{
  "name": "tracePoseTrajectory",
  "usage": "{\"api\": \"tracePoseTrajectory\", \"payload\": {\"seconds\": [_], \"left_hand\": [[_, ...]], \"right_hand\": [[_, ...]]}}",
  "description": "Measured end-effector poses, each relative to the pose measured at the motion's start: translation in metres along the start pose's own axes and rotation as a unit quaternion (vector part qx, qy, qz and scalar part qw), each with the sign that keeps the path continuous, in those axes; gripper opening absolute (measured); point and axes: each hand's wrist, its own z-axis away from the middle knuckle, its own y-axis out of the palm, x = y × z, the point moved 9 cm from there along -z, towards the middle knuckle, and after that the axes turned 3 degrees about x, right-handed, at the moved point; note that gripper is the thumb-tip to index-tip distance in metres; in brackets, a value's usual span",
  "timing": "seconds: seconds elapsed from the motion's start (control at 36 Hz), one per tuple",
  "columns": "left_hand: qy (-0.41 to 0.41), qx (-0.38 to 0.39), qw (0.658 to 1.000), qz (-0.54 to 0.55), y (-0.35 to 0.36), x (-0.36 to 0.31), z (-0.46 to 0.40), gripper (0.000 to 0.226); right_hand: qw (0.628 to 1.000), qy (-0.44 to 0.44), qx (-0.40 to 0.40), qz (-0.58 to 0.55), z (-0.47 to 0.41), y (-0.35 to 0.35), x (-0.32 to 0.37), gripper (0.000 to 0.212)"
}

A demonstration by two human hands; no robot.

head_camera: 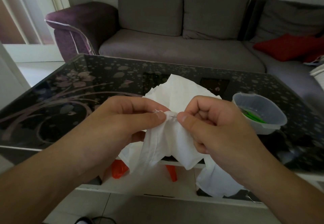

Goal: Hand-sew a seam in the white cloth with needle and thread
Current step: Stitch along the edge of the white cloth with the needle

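Note:
The white cloth [175,136] hangs bunched between both hands above the near edge of the table, its far part lying on the glass. My left hand [126,118] pinches a gathered fold of the cloth between thumb and forefinger, where short white thread ends stick out. My right hand [206,123] has its fingers curled and pinches the thin metal needle [174,117], whose short visible part pokes into the fold right beside the left thumb. The thread itself is too fine to follow.
A black glass table [70,101] with a floral pattern lies below the hands. A clear plastic bowl [259,115] with green items stands at the right. A grey sofa [175,44] with a red cushion [289,46] is behind. Orange objects [119,169] sit under the table.

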Motion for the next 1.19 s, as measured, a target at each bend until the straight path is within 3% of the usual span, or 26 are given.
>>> {"api": "tracePoseTrajectory", "payload": {"seconds": [0.11,0.25,0.53,1.19], "left_hand": [[0.000,0.004,1.000,0.001,0.0000,0.0012,0.0008,0.022],[-0.001,0.006,1.000,0.004,0.0001,0.0014,0.0012,0.023],[-0.002,-0.005,1.000,0.005,-0.0004,0.0015,0.0019,0.020],[-0.009,-0.028,0.999,-0.021,-0.0036,0.0044,0.0021,0.016]], "right_hand": [[1.000,-0.001,-0.010,0.019,-0.0004,-0.0003,-0.0017,0.021],[1.000,0.008,-0.009,0.021,0.0017,-0.0008,-0.0023,0.004],[0.999,-0.014,0.040,0.020,0.0002,0.0056,-0.0017,0.018],[0.999,0.020,0.046,0.016,0.0022,0.0080,-0.0094,0.020]]}}
